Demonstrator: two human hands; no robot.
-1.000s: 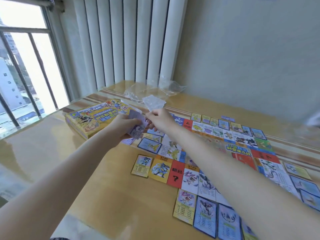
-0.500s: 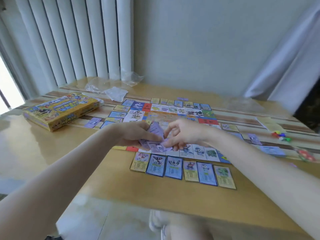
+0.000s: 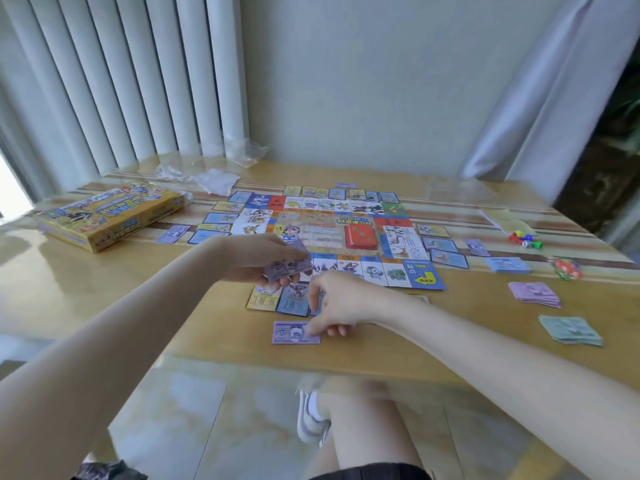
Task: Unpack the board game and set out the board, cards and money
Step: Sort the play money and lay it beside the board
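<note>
Right hand [image 3: 341, 303] touching one purple note [image 3: 295, 332]; left hand [image 3: 263, 259] holds perhaps several.

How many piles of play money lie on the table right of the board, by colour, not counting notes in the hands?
Purple pile: 1
Green pile: 1
Blue pile: 1, though it may be cards, too blurred to tell
Total: 3

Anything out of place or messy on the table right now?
Mostly tidy. Crumpled clear plastic wrappers lie loose at the far edge behind the game box, and a lone purple banknote sits apart, left of the board.
</note>
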